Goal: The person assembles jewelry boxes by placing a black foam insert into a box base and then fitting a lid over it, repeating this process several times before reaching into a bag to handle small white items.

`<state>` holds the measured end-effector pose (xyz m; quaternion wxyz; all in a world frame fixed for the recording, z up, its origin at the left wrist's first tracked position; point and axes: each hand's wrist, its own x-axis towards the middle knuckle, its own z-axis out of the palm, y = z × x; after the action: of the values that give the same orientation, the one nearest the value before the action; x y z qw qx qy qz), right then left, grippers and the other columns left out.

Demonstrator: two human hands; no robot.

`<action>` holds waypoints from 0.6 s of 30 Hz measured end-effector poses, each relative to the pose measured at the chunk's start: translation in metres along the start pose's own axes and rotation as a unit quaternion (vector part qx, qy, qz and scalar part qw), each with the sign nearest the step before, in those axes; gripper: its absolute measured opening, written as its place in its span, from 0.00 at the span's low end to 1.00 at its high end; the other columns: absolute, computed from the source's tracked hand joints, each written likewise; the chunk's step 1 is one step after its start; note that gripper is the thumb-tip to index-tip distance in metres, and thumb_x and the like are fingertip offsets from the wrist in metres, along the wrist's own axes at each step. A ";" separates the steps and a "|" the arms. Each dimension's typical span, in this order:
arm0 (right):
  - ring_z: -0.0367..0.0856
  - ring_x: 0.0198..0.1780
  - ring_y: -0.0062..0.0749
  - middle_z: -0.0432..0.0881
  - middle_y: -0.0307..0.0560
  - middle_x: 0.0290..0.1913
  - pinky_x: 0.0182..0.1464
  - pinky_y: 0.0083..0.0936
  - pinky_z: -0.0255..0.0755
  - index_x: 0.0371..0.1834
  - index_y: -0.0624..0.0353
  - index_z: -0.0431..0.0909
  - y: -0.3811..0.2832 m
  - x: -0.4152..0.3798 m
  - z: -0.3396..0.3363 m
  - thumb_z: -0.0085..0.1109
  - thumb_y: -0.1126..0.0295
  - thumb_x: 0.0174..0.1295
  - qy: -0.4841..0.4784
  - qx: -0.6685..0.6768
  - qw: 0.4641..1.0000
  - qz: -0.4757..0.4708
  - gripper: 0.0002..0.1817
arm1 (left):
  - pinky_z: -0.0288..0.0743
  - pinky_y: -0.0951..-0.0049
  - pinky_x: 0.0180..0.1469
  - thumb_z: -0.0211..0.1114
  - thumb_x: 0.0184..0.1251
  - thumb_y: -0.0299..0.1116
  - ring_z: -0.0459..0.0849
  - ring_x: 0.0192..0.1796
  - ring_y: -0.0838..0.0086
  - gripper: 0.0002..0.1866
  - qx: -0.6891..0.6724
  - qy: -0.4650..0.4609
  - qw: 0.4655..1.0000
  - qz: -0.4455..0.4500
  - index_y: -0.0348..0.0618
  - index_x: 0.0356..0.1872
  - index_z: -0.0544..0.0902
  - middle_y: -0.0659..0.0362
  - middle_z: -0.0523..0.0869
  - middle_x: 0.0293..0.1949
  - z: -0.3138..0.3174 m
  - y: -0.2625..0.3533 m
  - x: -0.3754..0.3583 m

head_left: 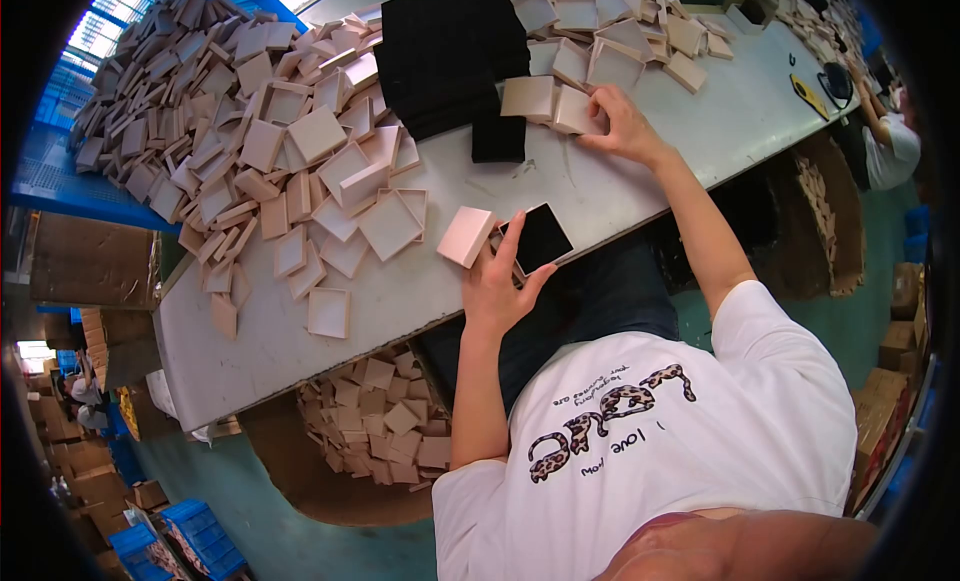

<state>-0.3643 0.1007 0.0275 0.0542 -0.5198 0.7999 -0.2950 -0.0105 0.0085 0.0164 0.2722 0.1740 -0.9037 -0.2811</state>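
Note:
My left hand [498, 286] grips a small open box with a black insert [540, 243] at the table's front edge, its fingers around the side. Just left of those fingers, a closed-looking pink box piece [465, 237] lies on the table. Farther up, my right hand [625, 129] has its fingers bent over the edge of a pale pink box piece [574, 112]. Another pale box piece [528, 98] lies against it. To the left are stacked black pads [440, 56], with a smaller black stack [498, 139] in front.
A large heap of pale box pieces [290, 131] covers the table's left side, and more lie at the back [620, 31]. A yellow tool [809, 96] rests at the right end. Below the table stands a carton of box pieces [385, 421]. Another person [890, 146] is at far right.

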 end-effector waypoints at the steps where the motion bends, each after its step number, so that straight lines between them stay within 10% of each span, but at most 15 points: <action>1: 0.78 0.65 0.54 0.79 0.56 0.61 0.67 0.40 0.74 0.52 0.58 0.78 -0.006 -0.001 -0.004 0.82 0.61 0.49 0.031 0.015 0.999 -0.023 0.30 | 0.74 0.51 0.68 0.84 0.60 0.51 0.79 0.64 0.46 0.46 -0.007 -0.006 1.000 -0.003 0.51 0.80 0.75 0.46 0.81 0.61 0.001 -0.001 -0.001; 3: 0.77 0.66 0.53 0.78 0.55 0.60 0.67 0.41 0.74 0.56 0.58 0.78 -0.023 -0.011 -0.006 0.84 0.60 0.47 0.091 0.046 0.992 -0.070 0.33 | 0.74 0.52 0.68 0.84 0.59 0.50 0.80 0.64 0.46 0.50 -0.017 0.004 1.000 -0.002 0.49 0.82 0.70 0.47 0.81 0.62 0.000 -0.003 -0.001; 11: 0.73 0.71 0.56 0.76 0.55 0.74 0.74 0.50 0.68 0.75 0.47 0.79 -0.118 -0.063 0.026 0.83 0.50 0.57 -0.165 0.148 0.931 -0.289 0.41 | 0.79 0.57 0.67 0.92 0.48 0.40 0.82 0.68 0.52 0.71 -0.152 -0.006 0.984 -0.094 0.42 0.88 0.49 0.50 0.82 0.63 0.004 -0.004 0.002; 18: 0.71 0.76 0.52 0.73 0.48 0.80 0.79 0.53 0.56 0.80 0.41 0.75 -0.117 -0.092 0.052 0.49 0.39 0.80 -0.108 -0.031 0.950 -0.291 0.32 | 0.77 0.52 0.70 0.92 0.47 0.41 0.79 0.70 0.47 0.68 -0.085 -0.025 0.995 -0.053 0.41 0.87 0.54 0.45 0.79 0.68 -0.003 -0.001 0.003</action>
<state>-0.2088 0.1248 0.0258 0.0353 -0.7599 0.6124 -0.2150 -0.0109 0.0055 0.0187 0.2477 0.1909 -0.8725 -0.3755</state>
